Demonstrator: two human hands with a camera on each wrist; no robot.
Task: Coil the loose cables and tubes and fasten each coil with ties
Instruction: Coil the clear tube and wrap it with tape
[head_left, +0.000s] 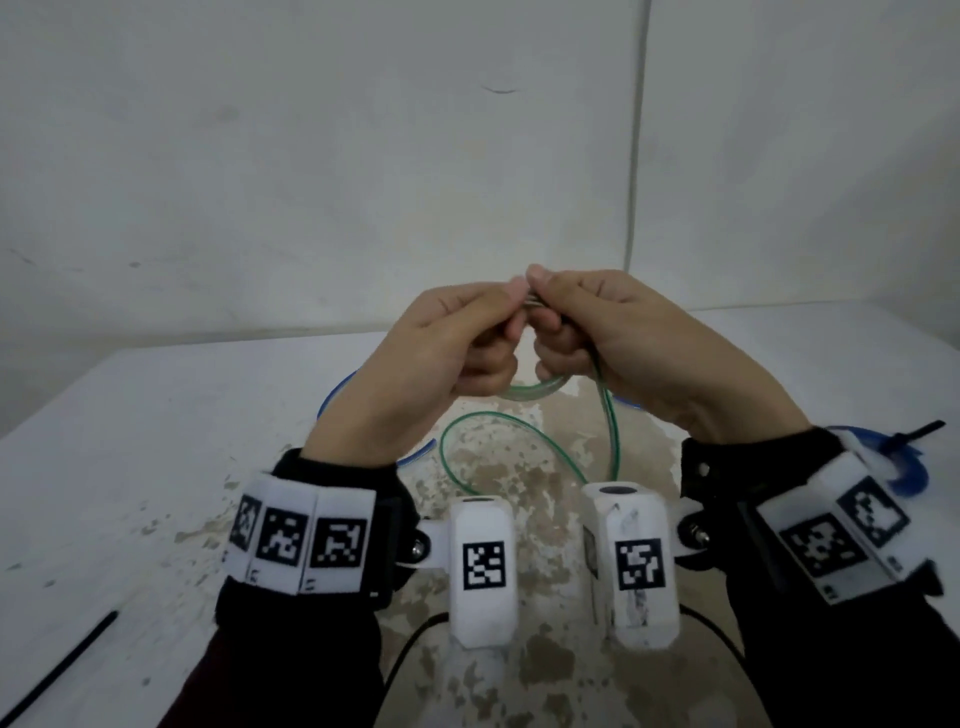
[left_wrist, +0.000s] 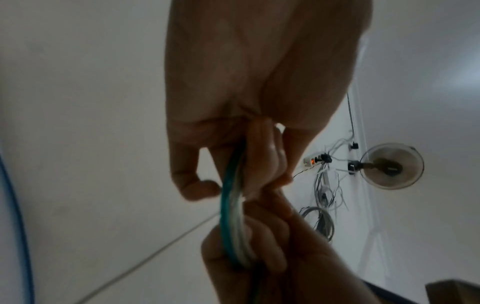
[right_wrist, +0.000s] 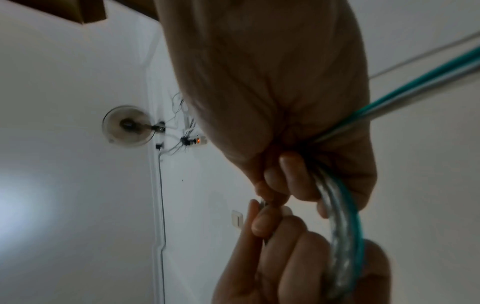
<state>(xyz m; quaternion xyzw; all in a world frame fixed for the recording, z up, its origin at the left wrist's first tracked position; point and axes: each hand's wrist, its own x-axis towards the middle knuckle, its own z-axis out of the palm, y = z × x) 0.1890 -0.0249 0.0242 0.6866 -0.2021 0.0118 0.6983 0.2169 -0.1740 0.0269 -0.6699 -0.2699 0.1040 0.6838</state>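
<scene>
Both hands raised above the counter (head_left: 130, 415), knuckles nearly meeting at centre view. Left hand (head_left: 436, 348) and right hand (head_left: 613, 338) both have fingers curled round a small bundle of green-tinted clear tubing (head_left: 524, 387); thumb tips pressed close together at 12 o'clock of the bundle, pinching something small there. What is pinched is too blurred to tell.

Left wrist view: several turns of the tubing (left_wrist: 233, 216) run side by side through both fists, green stripe on the outer edge. Right wrist view shows the same arc (right_wrist: 342, 236), with two straight strands leaving the right fist toward 2 o'clock.

Head view: below the hands a loose length of the green tubing hangs down and lies on the counter in an open loop (head_left: 498, 436), trailing back toward the person at 6 o'clock.

Blue tubing (head_left: 337, 389) curves on the counter behind the left wrist; another blue piece (head_left: 909, 473) sits at 3 o'clock beside the right wrist, a black tie (head_left: 919, 431) just beside it. A second black tie (head_left: 62, 665) lies flat at 8 o'clock, well apart from the rest.

Counter surface white, worn to brown patches in the middle. White wall (head_left: 311, 156) behind.
</scene>
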